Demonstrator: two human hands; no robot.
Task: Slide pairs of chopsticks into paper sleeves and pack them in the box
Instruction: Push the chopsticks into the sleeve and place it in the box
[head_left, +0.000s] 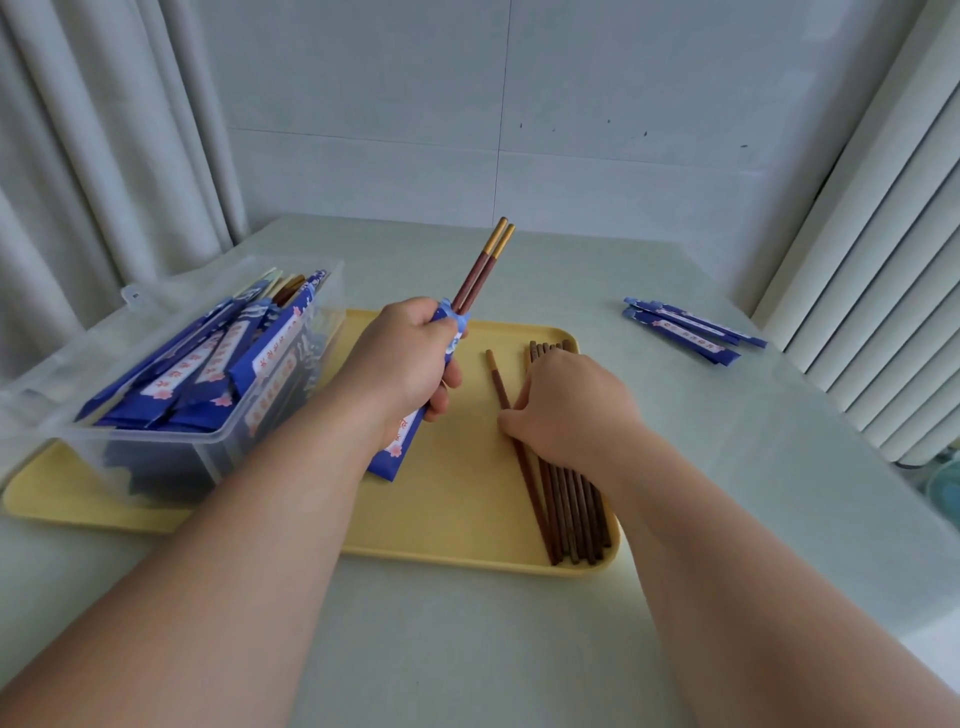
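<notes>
Here the left hand (405, 358) has its fingers curled round a blue paper sleeve (397, 452), held tilted above the yellow tray (457, 509); a pair of chopsticks (480, 270) sticks out of its top. The right hand (571, 405) lies over the loose chopsticks (571, 509) on the tray, thumb against a single chopstick (496, 379) set slightly apart; whether its fingers grip any cannot be told. The clear box (156, 452), left on the tray, holds many filled sleeves. Spare sleeves (685, 330) lie far right on the worktop (467, 649).
</notes>
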